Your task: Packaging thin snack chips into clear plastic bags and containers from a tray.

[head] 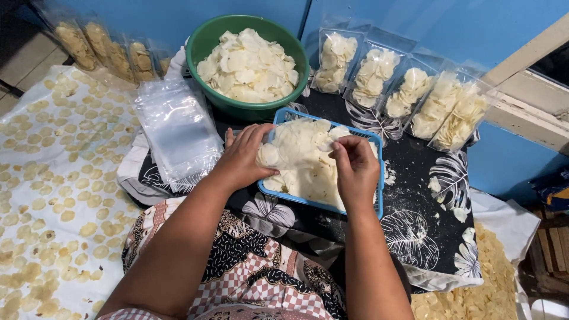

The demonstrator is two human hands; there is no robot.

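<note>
A blue plastic basket (379,178) heaped with pale thin chips (299,160) lies on a black cloth with white leaf prints. My left hand (242,159) rests on the basket's near-left side, fingers touching the chips at its edge. My right hand (355,169) is over the middle of the heap, fingertips pinched on a chip. Behind the basket stands a green bowl (204,44) full of the same white chips.
Several filled clear bags (409,92) lean on the blue wall at the back right. More bags with browner chips (109,50) stand back left. A stack of empty clear bags (178,127) lies left of the basket. Yellowish chips are spread on white sheets (53,178) left and at the lower right (474,290).
</note>
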